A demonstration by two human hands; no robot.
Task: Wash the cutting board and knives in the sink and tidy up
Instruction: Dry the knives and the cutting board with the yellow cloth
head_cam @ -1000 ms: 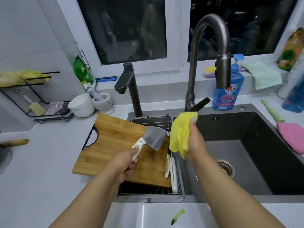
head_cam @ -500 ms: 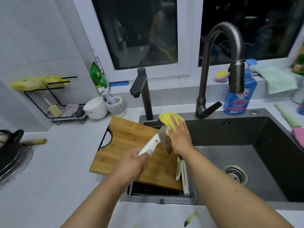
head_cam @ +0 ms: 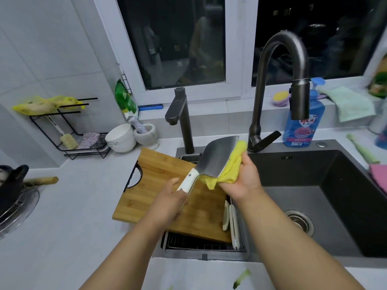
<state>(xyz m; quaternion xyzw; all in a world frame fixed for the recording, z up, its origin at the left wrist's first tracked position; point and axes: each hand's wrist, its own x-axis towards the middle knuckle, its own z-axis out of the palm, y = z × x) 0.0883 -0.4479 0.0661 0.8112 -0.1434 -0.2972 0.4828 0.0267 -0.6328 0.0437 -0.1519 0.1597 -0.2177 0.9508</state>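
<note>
My left hand (head_cam: pixel 170 203) grips the white handle of a cleaver (head_cam: pixel 217 156), whose broad grey blade points up and away over the sink's left part. My right hand (head_cam: pixel 244 176) holds a yellow cloth (head_cam: pixel 231 167) pressed against the far side of the blade. Below them a wooden cutting board (head_cam: pixel 163 185) lies across the counter edge and a wire drain rack (head_cam: pixel 201 244). Two white-handled knives (head_cam: pixel 230 220) lie in the rack beside the board's right edge. The dark sink (head_cam: pixel 314 185) opens to the right.
A tall dark tap (head_cam: pixel 278 80) and a smaller tap (head_cam: pixel 181 120) stand behind the sink. Blue soap bottle (head_cam: pixel 303 122) at back right, white bowls (head_cam: pixel 121 138) and a mortar (head_cam: pixel 146 132) at back left. A pot (head_cam: pixel 10 185) sits far left; a pink cloth (head_cam: pixel 379 174) lies right of the sink.
The cleaver's blade has turned flat towards me and risen. My right hand with the yellow cloth moved from the near face to behind the blade. The view shifted a little left.
</note>
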